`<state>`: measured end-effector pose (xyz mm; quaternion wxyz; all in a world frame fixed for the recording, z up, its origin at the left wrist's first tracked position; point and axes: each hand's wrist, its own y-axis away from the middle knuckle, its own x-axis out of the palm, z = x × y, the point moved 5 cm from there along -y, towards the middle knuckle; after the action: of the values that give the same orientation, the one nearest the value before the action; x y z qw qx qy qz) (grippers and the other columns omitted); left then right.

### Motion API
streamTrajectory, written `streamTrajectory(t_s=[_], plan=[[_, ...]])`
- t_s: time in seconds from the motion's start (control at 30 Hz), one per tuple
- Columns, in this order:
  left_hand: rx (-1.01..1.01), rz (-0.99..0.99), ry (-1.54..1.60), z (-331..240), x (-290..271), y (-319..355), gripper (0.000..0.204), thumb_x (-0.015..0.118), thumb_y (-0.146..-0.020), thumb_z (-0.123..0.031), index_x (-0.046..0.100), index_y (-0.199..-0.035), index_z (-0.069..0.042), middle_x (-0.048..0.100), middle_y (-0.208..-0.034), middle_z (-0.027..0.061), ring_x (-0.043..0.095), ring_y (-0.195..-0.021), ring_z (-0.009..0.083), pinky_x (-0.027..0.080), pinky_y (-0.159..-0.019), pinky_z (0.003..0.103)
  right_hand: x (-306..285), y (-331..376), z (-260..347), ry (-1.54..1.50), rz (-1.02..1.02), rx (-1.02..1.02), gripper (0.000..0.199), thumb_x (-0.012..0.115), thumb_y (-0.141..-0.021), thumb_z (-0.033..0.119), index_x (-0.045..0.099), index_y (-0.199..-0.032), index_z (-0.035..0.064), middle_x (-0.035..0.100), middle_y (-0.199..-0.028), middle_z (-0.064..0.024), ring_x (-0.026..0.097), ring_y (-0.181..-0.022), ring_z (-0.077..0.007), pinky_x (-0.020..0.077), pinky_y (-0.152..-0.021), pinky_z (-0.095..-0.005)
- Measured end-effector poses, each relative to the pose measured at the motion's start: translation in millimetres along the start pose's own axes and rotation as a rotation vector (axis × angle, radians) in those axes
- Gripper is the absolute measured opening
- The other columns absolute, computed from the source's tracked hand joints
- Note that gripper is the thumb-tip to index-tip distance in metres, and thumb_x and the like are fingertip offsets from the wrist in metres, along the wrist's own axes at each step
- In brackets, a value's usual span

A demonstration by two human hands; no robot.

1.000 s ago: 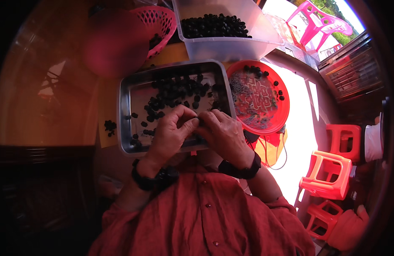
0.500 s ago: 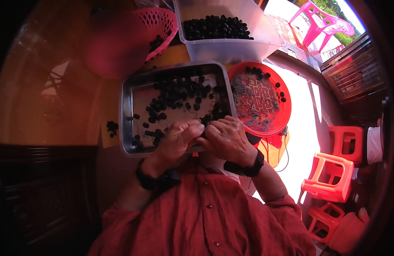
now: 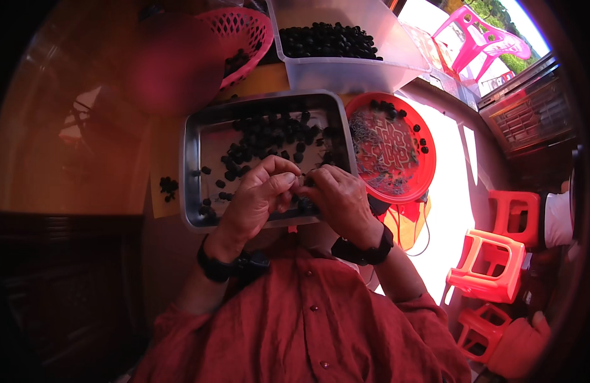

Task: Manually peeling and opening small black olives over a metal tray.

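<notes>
Head view: left hand and right hand pinch one small dark berry together over the steel tray, so droppings land inside.

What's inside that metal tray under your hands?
The metal tray holds many small dark round fruits, mostly toward its far side. The left hand and right hand cover its near edge, hiding whatever lies there.

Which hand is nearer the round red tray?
Right. The right hand sits just beside the red tray's left rim; the left hand is farther left, over the metal tray.
</notes>
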<state>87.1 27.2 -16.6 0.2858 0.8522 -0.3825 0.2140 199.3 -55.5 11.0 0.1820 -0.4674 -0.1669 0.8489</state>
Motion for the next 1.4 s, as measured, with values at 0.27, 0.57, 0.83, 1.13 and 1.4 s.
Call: streamTrajectory(t_s=[0.27, 0.57, 0.83, 1.13, 1.4], plan=[[0.081, 0.035, -0.157, 2, -12, -2, 0.009, 0.059, -0.089, -0.013, 0.056, -0.094, -0.006, 0.056, -0.075, -0.0018, 0.045, -0.055, 0.0026, 0.035, -0.049, 0.016, 5, 0, 1, -0.246, -0.026, 0.113, 0.026, 0.069, -0.076, 0.015, 0.058, -0.097, 0.0039, 0.057, -0.075, -0.0088, 0.061, -0.068, -0.0250, 0.0484, -0.057, -0.0333], [0.082, 0.022, -0.043, 5, -20, -5, 0.012, 0.051, -0.092, -0.011, 0.055, -0.100, -0.004, 0.059, -0.092, 0.0056, 0.052, -0.070, 0.0061, 0.041, -0.061, 0.018, 5, 3, -1, -0.494, -0.077, 0.351, 0.016, 0.067, -0.076, 0.006, 0.062, -0.091, 0.0009, 0.064, -0.078, -0.0101, 0.064, -0.068, -0.0191, 0.0499, -0.059, -0.0279], [0.037, 0.019, -0.065, 2, -19, -7, 0.026, 0.039, -0.091, 0.001, 0.047, -0.115, 0.004, 0.053, -0.114, 0.0145, 0.056, -0.104, 0.0190, 0.046, -0.093, 0.028, 10, 18, -14, -0.797, -0.134, 0.577, 0.016, 0.064, -0.081, 0.007, 0.062, -0.095, -0.0005, 0.065, -0.075, -0.0061, 0.062, -0.070, -0.0078, 0.0482, -0.063, -0.0221], [0.123, 0.063, -0.248, 1, 0, -6, 0.022, 0.054, -0.088, 0.000, 0.052, -0.110, -0.003, 0.059, -0.108, 0.0109, 0.059, -0.097, 0.0150, 0.050, -0.086, 0.028, 8, 21, -19, -0.829, -0.216, 0.534, 0.014, 0.064, -0.080, 0.005, 0.062, -0.094, 0.0004, 0.065, -0.076, -0.0052, 0.063, -0.071, -0.0084, 0.0482, -0.062, -0.0222], [0.133, 0.063, -0.159, 4, 0, -7, 0.014, 0.052, -0.090, 0.000, 0.055, -0.103, -0.003, 0.062, -0.100, 0.0077, 0.060, -0.091, 0.0129, 0.051, -0.083, 0.026, 1, 20, -16, -0.668, -0.218, 0.463, 0.013, 0.067, -0.077, 0.005, 0.061, -0.088, 0.0012, 0.064, -0.076, -0.0066, 0.063, -0.067, -0.0123, 0.0483, -0.060, -0.0240]])
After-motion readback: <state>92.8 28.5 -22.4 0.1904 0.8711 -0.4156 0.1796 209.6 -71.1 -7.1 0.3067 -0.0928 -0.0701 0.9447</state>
